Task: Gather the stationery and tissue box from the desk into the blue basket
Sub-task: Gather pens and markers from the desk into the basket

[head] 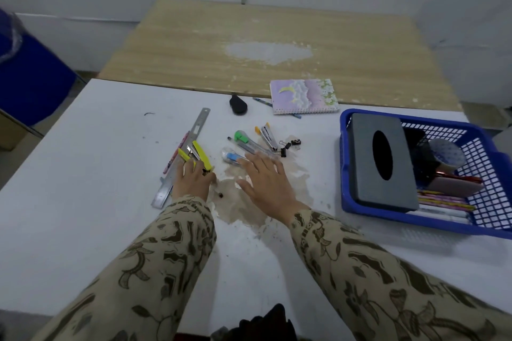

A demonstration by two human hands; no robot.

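The white counter (pixel 83 163) is carrying everything; at its right side the blue plastic mesh basket (pixel 476 158) is already holding the dark grey tissue box (pixel 360 163) and some pencils. The gathering looks partway done, with loose stationery being collected now. The right hand (pixel 266 180), fingers spread, is resting flat on the clear blue-ended pen (pixel 231 157). The left hand (pixel 192 183) is touching the yellow stapler (pixel 201 155) on the long steel ruler (pixel 180 160); its grasp is unclear. Next, closing on these items.

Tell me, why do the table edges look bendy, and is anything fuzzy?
In the head view, the wide lens bows the white desk edges; light is soft and even, shadows faint; the right hand looks slightly smeared, the blue basket stays fairly sharp.
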